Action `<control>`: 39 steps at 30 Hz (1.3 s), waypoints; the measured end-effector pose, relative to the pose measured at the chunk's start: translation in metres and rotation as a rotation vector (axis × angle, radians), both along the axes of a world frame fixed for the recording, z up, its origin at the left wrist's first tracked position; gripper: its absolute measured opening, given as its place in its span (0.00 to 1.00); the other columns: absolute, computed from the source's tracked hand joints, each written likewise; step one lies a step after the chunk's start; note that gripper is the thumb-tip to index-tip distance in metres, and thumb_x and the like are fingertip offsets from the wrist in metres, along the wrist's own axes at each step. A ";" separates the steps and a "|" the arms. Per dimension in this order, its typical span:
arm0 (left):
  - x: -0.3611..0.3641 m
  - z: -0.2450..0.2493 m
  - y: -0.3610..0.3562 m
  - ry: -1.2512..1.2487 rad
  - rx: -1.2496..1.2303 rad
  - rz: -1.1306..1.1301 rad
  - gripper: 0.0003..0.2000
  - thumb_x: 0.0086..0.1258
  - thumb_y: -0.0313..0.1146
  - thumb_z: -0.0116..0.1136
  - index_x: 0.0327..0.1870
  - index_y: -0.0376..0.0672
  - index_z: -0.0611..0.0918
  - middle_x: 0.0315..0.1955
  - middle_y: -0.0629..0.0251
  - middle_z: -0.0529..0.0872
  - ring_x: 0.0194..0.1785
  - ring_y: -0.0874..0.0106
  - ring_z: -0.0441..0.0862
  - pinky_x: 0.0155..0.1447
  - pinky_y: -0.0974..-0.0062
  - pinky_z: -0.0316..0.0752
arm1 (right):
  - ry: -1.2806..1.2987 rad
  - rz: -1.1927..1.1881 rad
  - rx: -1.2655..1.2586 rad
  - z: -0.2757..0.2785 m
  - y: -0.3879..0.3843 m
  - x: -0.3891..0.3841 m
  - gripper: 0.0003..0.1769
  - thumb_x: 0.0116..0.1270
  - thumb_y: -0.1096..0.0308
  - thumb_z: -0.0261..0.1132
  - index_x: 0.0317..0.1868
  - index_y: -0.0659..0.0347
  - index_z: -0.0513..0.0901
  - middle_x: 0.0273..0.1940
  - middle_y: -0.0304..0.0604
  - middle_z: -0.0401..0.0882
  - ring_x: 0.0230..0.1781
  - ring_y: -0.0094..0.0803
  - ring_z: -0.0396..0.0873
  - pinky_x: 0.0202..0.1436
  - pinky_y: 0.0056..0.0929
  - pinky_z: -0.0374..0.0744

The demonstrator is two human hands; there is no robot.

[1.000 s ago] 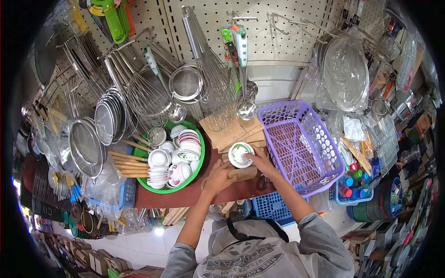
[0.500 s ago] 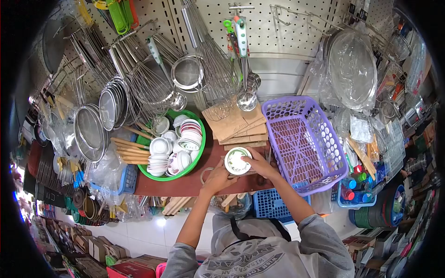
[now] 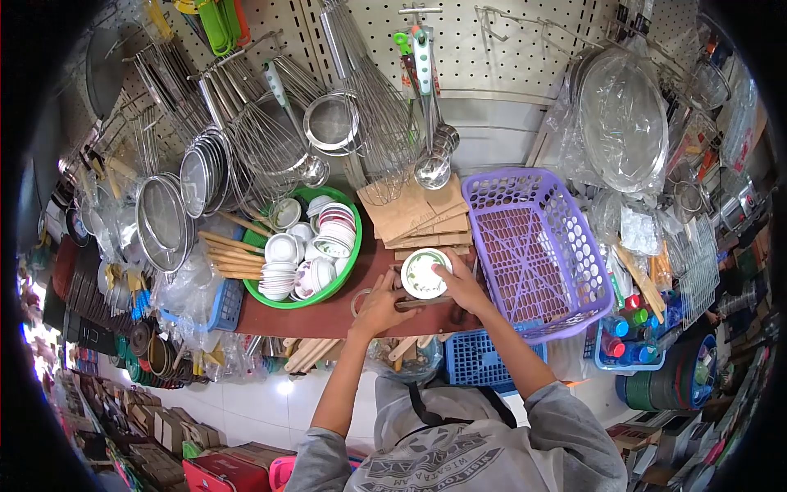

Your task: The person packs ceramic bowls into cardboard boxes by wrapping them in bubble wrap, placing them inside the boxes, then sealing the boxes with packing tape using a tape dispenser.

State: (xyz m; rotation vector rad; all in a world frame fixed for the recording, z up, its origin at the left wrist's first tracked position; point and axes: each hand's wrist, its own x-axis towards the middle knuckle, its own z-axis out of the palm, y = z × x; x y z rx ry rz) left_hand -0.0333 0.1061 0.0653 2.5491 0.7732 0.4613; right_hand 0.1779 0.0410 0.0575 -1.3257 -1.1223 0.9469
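In front of me, over the red-brown tabletop, my right hand grips a small white bowl with a green rim band and a leaf pattern inside. Its thumb presses on the right part of the bowl and the other fingers are hidden beneath. My left hand is just left of the bowl, fingers and thumb apart, with the fingertips close to the rim. A thin brown strip shows below the bowl, between the hands. Left of them, a green basin holds many stacked small bowls and wooden-handled tools.
Behind the hands lie stacked brown cardboard sheets. To the right stands a purple plastic basket, and below the table edge a blue basket. Whisks, strainers and ladles hang from the pegboard above.
My left hand has drawn slightly left and its fingers have come away from the bowl's underside. My right hand has raised the bowl slightly, away from me and to the right.
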 end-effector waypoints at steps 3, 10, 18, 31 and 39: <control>-0.001 -0.002 -0.001 -0.039 -0.091 0.051 0.18 0.65 0.49 0.68 0.46 0.43 0.90 0.50 0.51 0.73 0.57 0.51 0.72 0.61 0.57 0.71 | -0.096 -0.044 -0.053 0.018 -0.008 0.000 0.16 0.77 0.62 0.59 0.59 0.62 0.73 0.46 0.42 0.82 0.47 0.24 0.80 0.49 0.27 0.79; -0.003 -0.029 0.012 -0.014 -0.208 0.090 0.23 0.65 0.46 0.67 0.57 0.41 0.83 0.51 0.49 0.72 0.55 0.48 0.72 0.59 0.53 0.71 | -0.232 -0.125 -0.052 0.023 -0.019 0.008 0.15 0.77 0.63 0.57 0.56 0.65 0.73 0.47 0.58 0.85 0.52 0.46 0.84 0.56 0.41 0.77; -0.001 -0.016 0.008 0.148 -0.210 0.235 0.55 0.46 0.48 0.77 0.78 0.53 0.56 0.61 0.48 0.70 0.67 0.39 0.69 0.71 0.48 0.67 | -0.275 -0.191 -0.064 -0.014 -0.014 0.011 0.17 0.76 0.63 0.58 0.58 0.65 0.74 0.48 0.60 0.84 0.53 0.53 0.83 0.57 0.44 0.76; 0.013 -0.010 0.027 0.300 -0.314 0.270 0.65 0.42 0.59 0.78 0.82 0.59 0.46 0.70 0.49 0.65 0.71 0.41 0.70 0.71 0.47 0.69 | -0.387 -0.307 -0.160 -0.046 0.002 0.008 0.17 0.75 0.60 0.57 0.54 0.64 0.75 0.48 0.63 0.84 0.52 0.58 0.82 0.55 0.48 0.76; 0.022 0.002 0.019 0.531 -0.328 0.287 0.71 0.38 0.79 0.69 0.83 0.56 0.45 0.72 0.47 0.60 0.76 0.44 0.61 0.78 0.46 0.57 | -0.467 -0.253 -0.142 -0.050 -0.004 0.008 0.17 0.73 0.60 0.58 0.56 0.62 0.74 0.47 0.63 0.84 0.50 0.60 0.82 0.54 0.52 0.76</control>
